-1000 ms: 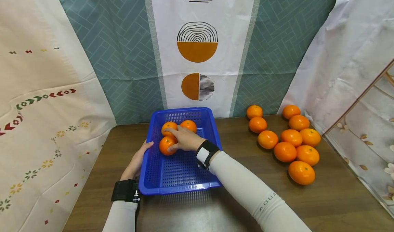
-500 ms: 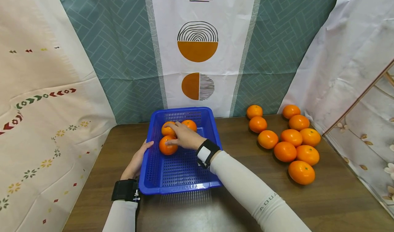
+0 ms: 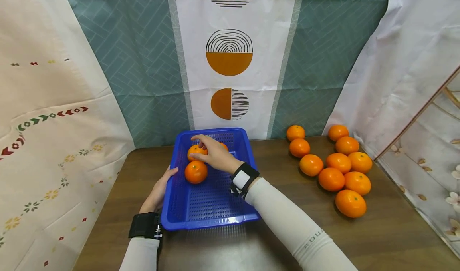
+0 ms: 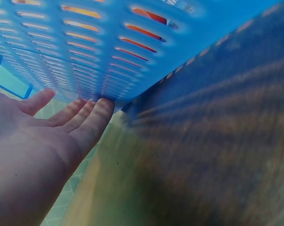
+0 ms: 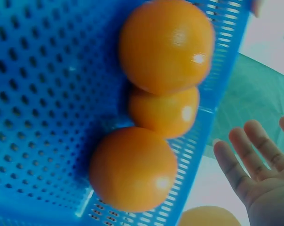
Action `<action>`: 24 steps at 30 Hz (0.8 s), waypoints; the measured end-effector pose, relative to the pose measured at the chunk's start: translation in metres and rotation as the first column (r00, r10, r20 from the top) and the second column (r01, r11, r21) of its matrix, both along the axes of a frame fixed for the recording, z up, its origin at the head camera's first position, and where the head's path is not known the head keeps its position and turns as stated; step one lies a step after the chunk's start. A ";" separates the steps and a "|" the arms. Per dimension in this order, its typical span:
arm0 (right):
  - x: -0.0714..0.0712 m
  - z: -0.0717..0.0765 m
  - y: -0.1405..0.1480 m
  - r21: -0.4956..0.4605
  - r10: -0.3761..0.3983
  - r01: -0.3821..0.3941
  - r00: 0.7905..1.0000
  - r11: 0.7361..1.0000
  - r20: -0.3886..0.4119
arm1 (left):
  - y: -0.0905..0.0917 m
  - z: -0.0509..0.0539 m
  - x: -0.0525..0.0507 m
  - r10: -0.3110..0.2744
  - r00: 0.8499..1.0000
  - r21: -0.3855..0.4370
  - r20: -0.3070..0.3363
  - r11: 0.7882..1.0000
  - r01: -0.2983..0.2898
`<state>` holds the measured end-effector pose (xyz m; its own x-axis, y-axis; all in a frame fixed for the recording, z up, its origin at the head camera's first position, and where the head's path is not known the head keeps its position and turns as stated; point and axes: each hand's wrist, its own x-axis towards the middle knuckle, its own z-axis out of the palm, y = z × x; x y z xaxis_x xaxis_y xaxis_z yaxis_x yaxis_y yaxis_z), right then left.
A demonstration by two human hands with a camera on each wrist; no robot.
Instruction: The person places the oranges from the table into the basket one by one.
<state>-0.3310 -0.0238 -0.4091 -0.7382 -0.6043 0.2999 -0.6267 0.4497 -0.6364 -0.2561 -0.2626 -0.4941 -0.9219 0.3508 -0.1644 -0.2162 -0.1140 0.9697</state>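
A blue perforated plastic basket (image 3: 212,223) stands on the table with three mandarins in its far left part. The nearest mandarin (image 3: 195,172) and the one behind it (image 3: 195,152) line the left wall; the third (image 3: 224,146) is mostly behind my right hand (image 3: 217,155). That hand hovers over the fruit holding nothing, and its fingers look extended in the right wrist view, apart from the mandarins (image 5: 132,169). With my left hand (image 3: 158,191) I hold the basket's left side, thumb over the rim and fingers (image 4: 92,125) along the outer wall.
Several loose mandarins (image 3: 331,179) lie in a cluster on the right of the wooden table (image 3: 280,183). Patterned cloths (image 3: 154,103) hang behind the table and at both sides.
My right hand has let go of the near left mandarin and risen up and away from it. That fruit stays in the basket. The left hand keeps its place on the rim.
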 end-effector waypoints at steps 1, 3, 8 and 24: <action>0.000 0.001 0.000 -0.014 -0.001 0.001 1.000 1.000 -0.003 | -0.001 0.000 0.001 0.000 1.000 0.000 0.006 1.000 0.000; 0.000 0.003 -0.001 -0.041 0.000 -0.001 1.000 0.999 -0.015 | -0.003 0.000 0.002 0.002 1.000 0.003 0.015 1.000 -0.002; 0.004 0.013 0.003 -0.099 -0.014 0.009 0.999 0.995 -0.047 | -0.005 -0.002 0.003 -0.009 1.000 0.009 -0.012 1.000 0.010; 0.016 0.043 0.025 -0.244 -0.051 0.026 0.994 0.969 -0.094 | 0.000 0.000 0.001 -0.004 1.000 0.030 -0.007 1.000 0.005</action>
